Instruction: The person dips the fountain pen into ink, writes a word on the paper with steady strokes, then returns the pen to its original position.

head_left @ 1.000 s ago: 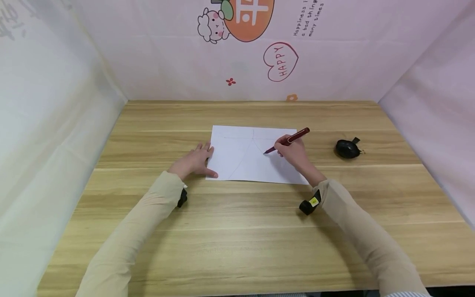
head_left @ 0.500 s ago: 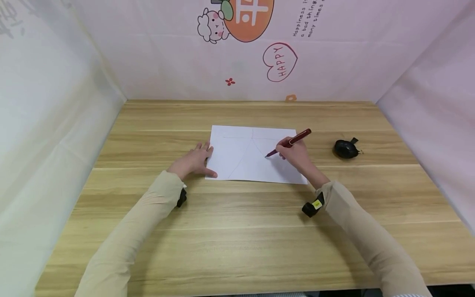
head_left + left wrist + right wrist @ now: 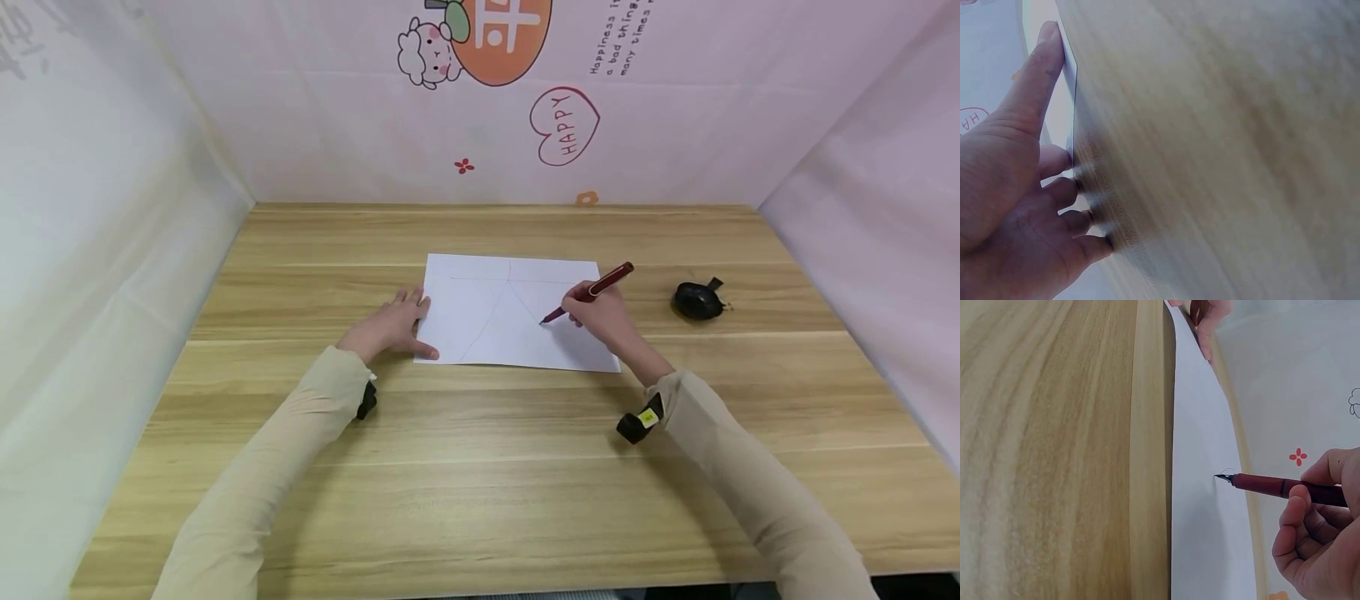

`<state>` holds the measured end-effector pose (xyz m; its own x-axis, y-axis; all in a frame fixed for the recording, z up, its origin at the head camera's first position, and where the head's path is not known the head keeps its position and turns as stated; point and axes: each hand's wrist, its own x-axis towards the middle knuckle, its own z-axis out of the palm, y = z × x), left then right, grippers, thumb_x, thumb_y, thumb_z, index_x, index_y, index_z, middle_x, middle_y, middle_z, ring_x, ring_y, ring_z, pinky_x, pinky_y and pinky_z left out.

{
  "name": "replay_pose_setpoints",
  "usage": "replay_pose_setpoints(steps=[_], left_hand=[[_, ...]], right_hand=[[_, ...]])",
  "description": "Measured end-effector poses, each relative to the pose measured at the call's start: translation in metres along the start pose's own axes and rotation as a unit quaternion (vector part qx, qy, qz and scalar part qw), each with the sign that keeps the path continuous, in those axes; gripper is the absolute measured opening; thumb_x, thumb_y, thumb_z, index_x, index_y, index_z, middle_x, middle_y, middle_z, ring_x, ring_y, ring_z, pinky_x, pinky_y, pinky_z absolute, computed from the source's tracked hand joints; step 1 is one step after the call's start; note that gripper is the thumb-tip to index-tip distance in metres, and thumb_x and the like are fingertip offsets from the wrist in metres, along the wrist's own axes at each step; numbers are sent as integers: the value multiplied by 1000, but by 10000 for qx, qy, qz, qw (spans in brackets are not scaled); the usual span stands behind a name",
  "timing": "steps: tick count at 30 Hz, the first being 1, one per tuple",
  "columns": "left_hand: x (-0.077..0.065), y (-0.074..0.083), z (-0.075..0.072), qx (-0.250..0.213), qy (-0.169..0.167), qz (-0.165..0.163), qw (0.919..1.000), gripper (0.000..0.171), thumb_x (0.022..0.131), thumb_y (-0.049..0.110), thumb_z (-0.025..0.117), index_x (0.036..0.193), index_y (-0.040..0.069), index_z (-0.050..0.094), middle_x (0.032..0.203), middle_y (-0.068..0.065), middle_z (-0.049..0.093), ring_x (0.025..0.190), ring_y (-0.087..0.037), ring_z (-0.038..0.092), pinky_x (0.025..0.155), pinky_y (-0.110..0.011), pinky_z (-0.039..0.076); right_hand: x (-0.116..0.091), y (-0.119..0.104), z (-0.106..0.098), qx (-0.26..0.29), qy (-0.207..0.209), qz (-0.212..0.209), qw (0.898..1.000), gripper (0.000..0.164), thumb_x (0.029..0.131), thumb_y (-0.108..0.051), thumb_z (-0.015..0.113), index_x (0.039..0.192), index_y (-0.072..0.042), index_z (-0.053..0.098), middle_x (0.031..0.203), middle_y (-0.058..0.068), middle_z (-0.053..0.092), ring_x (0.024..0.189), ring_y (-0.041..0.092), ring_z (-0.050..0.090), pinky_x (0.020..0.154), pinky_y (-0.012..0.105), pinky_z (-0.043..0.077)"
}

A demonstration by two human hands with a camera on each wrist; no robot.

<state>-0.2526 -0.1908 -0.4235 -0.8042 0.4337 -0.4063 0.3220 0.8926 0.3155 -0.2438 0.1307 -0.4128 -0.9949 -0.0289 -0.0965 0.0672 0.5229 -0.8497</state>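
A white sheet of paper (image 3: 480,312) lies on the wooden table, with thin lines drawn on it: a short upright stroke, a level line and two slanting ones. My right hand (image 3: 603,312) pinches a dark red fountain pen (image 3: 611,279). In the right wrist view the nib of the fountain pen (image 3: 1260,484) meets the paper (image 3: 1200,437). Fingers spread, my left hand (image 3: 386,327) rests on the left edge of the sheet. Its thumb lies along the paper's near corner in the left wrist view, where the left hand (image 3: 1016,181) fills the left side.
A small black rounded object (image 3: 698,300) with a tab sits on the table (image 3: 480,483) right of the paper. White cloth walls (image 3: 337,125) with printed drawings stand behind and at both sides. Each wrist wears a black camera, such as the right one (image 3: 637,423).
My right hand has moved slightly right and toward me with the fountain pen, and the right slanting line has grown longer behind the nib. The left hand stays in place.
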Motion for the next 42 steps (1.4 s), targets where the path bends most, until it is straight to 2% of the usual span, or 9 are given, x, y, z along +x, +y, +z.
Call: replay_pose_setpoints(steps=[10, 17, 42], left_hand=[[0, 0, 0, -10, -6, -21, 10000, 100, 80, 46, 69, 149, 0, 12, 157, -20, -5, 144, -42, -4, 117, -57, 10], [1, -1, 1, -67, -6, -46, 10000, 101, 80, 47, 69, 149, 1, 11, 157, -19, -5, 145, -41, -5, 117, -56, 8], [2, -1, 1, -3, -7, -17, 10000, 100, 80, 47, 69, 149, 0, 11, 157, -21, -5, 144, -43, -4, 117, -57, 9]], right_hand=[[-5, 2, -3, -239, -19, 115, 9996, 17, 85, -16, 56, 94, -2, 61, 66, -1, 56, 59, 9, 53, 54, 21, 42], [-9, 3, -7, -378, -87, 41, 9992, 18, 86, -15, 55, 95, 0, 62, 68, 0, 57, 60, 9, 53, 55, 22, 43], [-20, 4, -18, -331, -274, 155, 9990, 17, 84, -9, 55, 92, 5, 61, 59, -5, 53, 55, 6, 50, 52, 21, 41]])
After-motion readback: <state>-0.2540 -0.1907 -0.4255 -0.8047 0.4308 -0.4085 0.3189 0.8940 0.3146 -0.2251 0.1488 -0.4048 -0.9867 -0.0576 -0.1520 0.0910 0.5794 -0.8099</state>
